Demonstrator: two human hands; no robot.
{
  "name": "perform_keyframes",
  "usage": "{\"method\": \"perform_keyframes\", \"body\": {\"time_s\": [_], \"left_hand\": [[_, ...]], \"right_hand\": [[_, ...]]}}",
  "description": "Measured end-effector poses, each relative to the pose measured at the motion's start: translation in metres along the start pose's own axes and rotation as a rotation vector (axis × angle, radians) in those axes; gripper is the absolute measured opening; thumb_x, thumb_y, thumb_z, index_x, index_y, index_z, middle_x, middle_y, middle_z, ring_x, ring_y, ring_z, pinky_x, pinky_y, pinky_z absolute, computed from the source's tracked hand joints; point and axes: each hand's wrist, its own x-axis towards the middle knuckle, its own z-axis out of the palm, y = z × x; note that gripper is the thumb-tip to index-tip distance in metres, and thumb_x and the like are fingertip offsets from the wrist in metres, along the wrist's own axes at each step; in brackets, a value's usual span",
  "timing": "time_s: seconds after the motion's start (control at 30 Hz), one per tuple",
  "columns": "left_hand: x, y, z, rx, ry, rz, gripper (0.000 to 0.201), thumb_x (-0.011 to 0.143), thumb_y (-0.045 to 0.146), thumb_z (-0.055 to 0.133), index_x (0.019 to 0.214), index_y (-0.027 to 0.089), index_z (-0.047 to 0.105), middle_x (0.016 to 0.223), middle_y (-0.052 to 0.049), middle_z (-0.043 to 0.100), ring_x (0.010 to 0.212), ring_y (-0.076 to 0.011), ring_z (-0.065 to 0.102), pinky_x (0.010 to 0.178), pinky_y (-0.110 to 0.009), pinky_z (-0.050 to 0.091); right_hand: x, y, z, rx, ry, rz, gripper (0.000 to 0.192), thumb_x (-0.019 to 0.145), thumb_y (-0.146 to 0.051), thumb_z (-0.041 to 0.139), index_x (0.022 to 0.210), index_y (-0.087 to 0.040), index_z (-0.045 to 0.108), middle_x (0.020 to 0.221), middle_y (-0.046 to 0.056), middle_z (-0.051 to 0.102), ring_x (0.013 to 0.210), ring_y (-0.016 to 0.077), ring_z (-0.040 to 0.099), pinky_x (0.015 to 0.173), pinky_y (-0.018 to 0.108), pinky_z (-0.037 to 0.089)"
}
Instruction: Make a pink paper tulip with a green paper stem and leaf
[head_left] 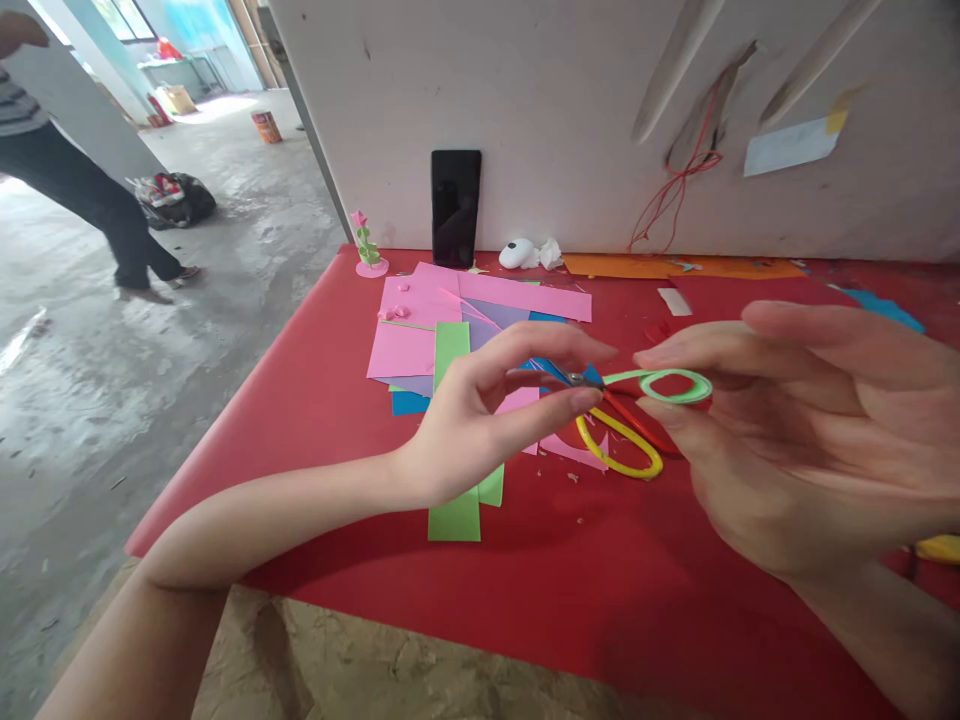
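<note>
My right hand (795, 440) pinches a light green paper strip (703, 387) between thumb and fingertips. The strip is rolled into a loose oval loop, its free end pointing left. Across from it, my left hand (480, 410) has thumb and forefinger curved apart, near that free end with a gap showing between them. Scissors (619, 455) with yellow and red handles lie below on the red-covered table (570, 600), their blades partly hidden behind my left hand. Green paper strips (454, 515) and pink paper sheets (405, 345) lie beneath and beyond my left hand.
A black phone (455, 208) leans on the white panel at the back. Beside it are a small paper flower (365, 240) and a white rounded case (517, 253). Orange paper (675, 266) lines the back edge. At far left, a person (82, 180) stands on the concrete floor.
</note>
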Motion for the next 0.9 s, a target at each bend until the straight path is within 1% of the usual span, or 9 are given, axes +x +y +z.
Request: {"method": "perform_keyframes", "body": {"time_s": [0.07, 0.13, 0.33, 0.47, 0.53, 0.63, 0.7, 0.8, 0.9], "left_hand": [[-0.001, 0.002, -0.001, 0.103, -0.04, 0.115, 0.012, 0.082, 0.016, 0.061, 0.093, 0.018, 0.065, 0.102, -0.005, 0.067, 0.104, -0.0151, 0.061, 0.091, -0.03, 0.054], [-0.001, 0.003, -0.002, 0.185, -0.057, 0.212, 0.013, 0.084, 0.014, 0.06, 0.094, 0.018, 0.066, 0.102, -0.005, 0.068, 0.106, -0.016, 0.061, 0.095, -0.034, 0.053], [-0.002, 0.007, -0.003, 0.396, -0.1, 0.363, 0.017, 0.085, 0.01, 0.054, 0.095, 0.015, 0.066, 0.103, -0.01, 0.066, 0.1, -0.0181, 0.063, 0.088, -0.034, 0.055], [-0.002, 0.009, -0.003, 0.503, -0.149, 0.443, 0.024, 0.085, 0.008, 0.046, 0.097, 0.015, 0.066, 0.102, -0.011, 0.066, 0.094, -0.0172, 0.063, 0.084, -0.036, 0.054], [-0.002, 0.01, -0.003, 0.534, -0.161, 0.478, 0.025, 0.085, 0.009, 0.045, 0.098, 0.014, 0.065, 0.102, -0.012, 0.066, 0.094, -0.0173, 0.062, 0.084, -0.036, 0.053], [-0.001, 0.008, -0.003, 0.552, -0.164, 0.493, 0.021, 0.085, 0.012, 0.049, 0.098, 0.011, 0.066, 0.1, -0.013, 0.066, 0.091, -0.0165, 0.062, 0.083, -0.034, 0.052], [0.0, 0.006, -0.003, 0.555, -0.154, 0.51, 0.018, 0.084, 0.016, 0.055, 0.097, 0.009, 0.066, 0.098, -0.013, 0.067, 0.089, -0.016, 0.063, 0.083, -0.032, 0.052], [0.001, 0.002, -0.003, 0.565, -0.142, 0.564, 0.021, 0.082, 0.022, 0.063, 0.098, 0.009, 0.065, 0.097, -0.012, 0.067, 0.09, -0.0159, 0.062, 0.082, -0.032, 0.052], [0.0, -0.002, -0.003, 0.575, -0.125, 0.596, 0.025, 0.08, 0.025, 0.067, 0.099, 0.009, 0.064, 0.097, -0.012, 0.068, 0.089, -0.0156, 0.062, 0.081, -0.033, 0.053]], "right_hand": [[0.001, 0.0, 0.0, 0.045, 0.008, 0.011, 0.06, 0.068, 0.005, 0.064, 0.113, -0.034, 0.063, 0.088, -0.007, 0.07, 0.081, 0.0103, 0.067, 0.068, 0.022, 0.061], [0.001, 0.001, -0.001, 0.082, -0.003, 0.015, 0.059, 0.068, 0.006, 0.063, 0.111, -0.034, 0.064, 0.087, -0.007, 0.07, 0.081, 0.0093, 0.066, 0.07, 0.022, 0.06], [-0.002, 0.007, -0.006, 0.143, -0.076, 0.136, 0.036, 0.069, -0.004, 0.067, 0.097, -0.027, 0.065, 0.08, -0.003, 0.067, 0.072, 0.0117, 0.064, 0.066, 0.026, 0.059], [-0.003, 0.009, -0.005, 0.118, -0.069, 0.117, 0.023, 0.072, -0.011, 0.067, 0.087, -0.028, 0.065, 0.074, -0.002, 0.062, 0.069, 0.0133, 0.061, 0.064, 0.03, 0.056], [-0.002, 0.01, -0.003, 0.096, -0.066, 0.066, 0.026, 0.072, -0.008, 0.067, 0.09, -0.028, 0.066, 0.074, -0.002, 0.059, 0.067, 0.0122, 0.059, 0.066, 0.029, 0.056], [0.0, 0.01, 0.002, 0.042, -0.043, -0.038, 0.048, 0.065, 0.001, 0.07, 0.103, -0.027, 0.065, 0.075, -0.003, 0.056, 0.065, 0.0102, 0.057, 0.063, 0.026, 0.055], [0.001, 0.01, 0.004, 0.044, -0.033, -0.089, 0.056, 0.064, 0.004, 0.069, 0.11, -0.028, 0.064, 0.076, -0.003, 0.054, 0.064, 0.0093, 0.054, 0.06, 0.026, 0.054], [0.0, 0.011, 0.004, 0.054, -0.046, -0.126, 0.061, 0.067, 0.005, 0.066, 0.116, -0.03, 0.062, 0.078, -0.001, 0.053, 0.065, 0.009, 0.053, 0.059, 0.026, 0.052], [-0.003, 0.014, 0.003, -0.008, -0.049, -0.183, 0.065, 0.066, 0.004, 0.069, 0.121, -0.028, 0.06, 0.08, 0.0, 0.055, 0.067, 0.0101, 0.052, 0.058, 0.027, 0.052]]}}
